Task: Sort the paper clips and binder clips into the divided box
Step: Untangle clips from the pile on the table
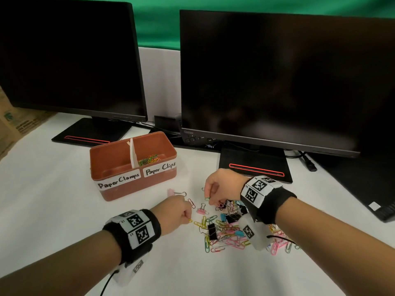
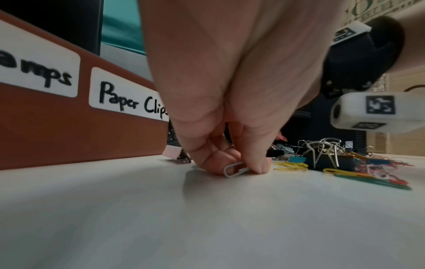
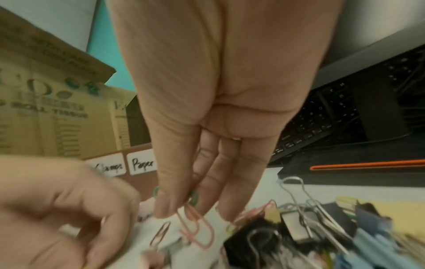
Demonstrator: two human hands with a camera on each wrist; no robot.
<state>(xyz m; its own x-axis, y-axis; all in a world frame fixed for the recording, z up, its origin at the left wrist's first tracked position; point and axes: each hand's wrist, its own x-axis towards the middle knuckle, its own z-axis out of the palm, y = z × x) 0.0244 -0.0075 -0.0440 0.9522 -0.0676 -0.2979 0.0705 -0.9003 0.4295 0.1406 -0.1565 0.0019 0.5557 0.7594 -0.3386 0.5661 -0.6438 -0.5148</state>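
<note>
A brown divided box [image 1: 119, 190] stands on the white table, labelled "Paper Clamps" on the left and "Paper Clips" on the right. Coloured paper clips [image 1: 149, 160] lie in its right compartment. A mixed pile of paper clips and binder clips [image 1: 224, 227] lies in front of it, between my hands. My left hand [image 1: 188, 218] is down on the table at the pile's left edge and pinches a white paper clip [image 2: 236, 169]. My right hand [image 1: 208, 198] hovers above the pile's far side, pinching a green paper clip [image 3: 194, 197] with pink paper clips [image 3: 197, 227] dangling from it.
Two dark monitors [image 1: 267, 82] on black stands [image 1: 254, 169] block the back of the table. A cardboard box [image 1: 12, 124] sits at the far left and a black keyboard [image 1: 382, 210] at the right edge. A pink binder clip [image 1: 171, 192] lies just before the box.
</note>
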